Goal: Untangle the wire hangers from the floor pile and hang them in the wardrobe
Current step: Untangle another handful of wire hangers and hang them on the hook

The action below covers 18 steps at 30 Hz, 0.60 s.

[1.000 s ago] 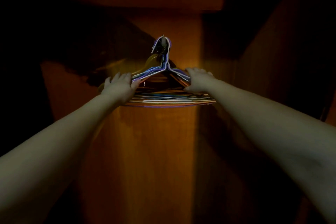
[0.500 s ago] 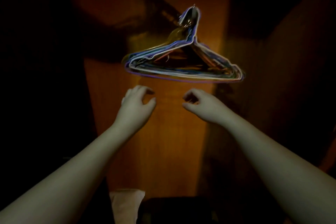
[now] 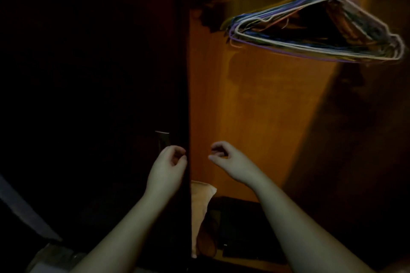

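A bundle of several coloured wire hangers (image 3: 317, 35) hangs inside the dim wardrobe at the upper right, its hooks cut off by the top edge. Below and well apart from it, my left hand (image 3: 167, 167) hovers in front of the wardrobe's dark door edge (image 3: 185, 95), fingers loosely curled and holding nothing. My right hand (image 3: 230, 162) is beside it, in front of the orange back panel (image 3: 255, 106), fingers also loosely curled and empty.
A pale cloth or bag (image 3: 200, 206) leans at the wardrobe's bottom beside dark items (image 3: 241, 228). A dark door with a small handle (image 3: 163, 139) fills the left. The right side wall lies in shadow.
Both hands let go of the hanger bundle and dropped down away from it. The view swung left and down, so the hangers now sit at the upper right.
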Motion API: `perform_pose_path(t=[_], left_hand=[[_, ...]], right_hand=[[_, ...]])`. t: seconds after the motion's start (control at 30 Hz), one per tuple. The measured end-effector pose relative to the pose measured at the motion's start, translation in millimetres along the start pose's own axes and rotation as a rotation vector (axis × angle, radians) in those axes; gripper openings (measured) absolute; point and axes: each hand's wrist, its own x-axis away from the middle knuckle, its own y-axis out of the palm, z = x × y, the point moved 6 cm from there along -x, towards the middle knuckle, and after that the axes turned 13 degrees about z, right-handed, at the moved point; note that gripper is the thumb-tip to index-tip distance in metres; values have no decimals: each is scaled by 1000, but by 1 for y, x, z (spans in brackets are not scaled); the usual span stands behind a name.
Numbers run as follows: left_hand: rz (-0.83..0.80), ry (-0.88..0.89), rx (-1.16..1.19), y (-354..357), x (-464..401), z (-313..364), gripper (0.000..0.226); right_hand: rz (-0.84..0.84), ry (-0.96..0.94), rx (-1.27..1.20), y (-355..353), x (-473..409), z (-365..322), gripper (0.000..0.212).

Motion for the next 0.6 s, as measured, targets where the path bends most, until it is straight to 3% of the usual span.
perform_pose_path(t=[0.27, 0.47, 0.53, 0.6], left_hand=[[10, -149, 31, -1, -14, -44, 59], [12, -203, 77, 13, -30, -55, 70], [15, -215, 63, 16, -34, -53, 70], [9, -218, 58, 18, -37, -52, 71]], right_hand=[[-28, 1, -149, 42, -42, -8, 78], [-132, 20, -265, 51, -92, -22, 95], [-167, 0, -279, 56, -104, -28, 92], [-178, -29, -272, 63, -110, -29, 73]])
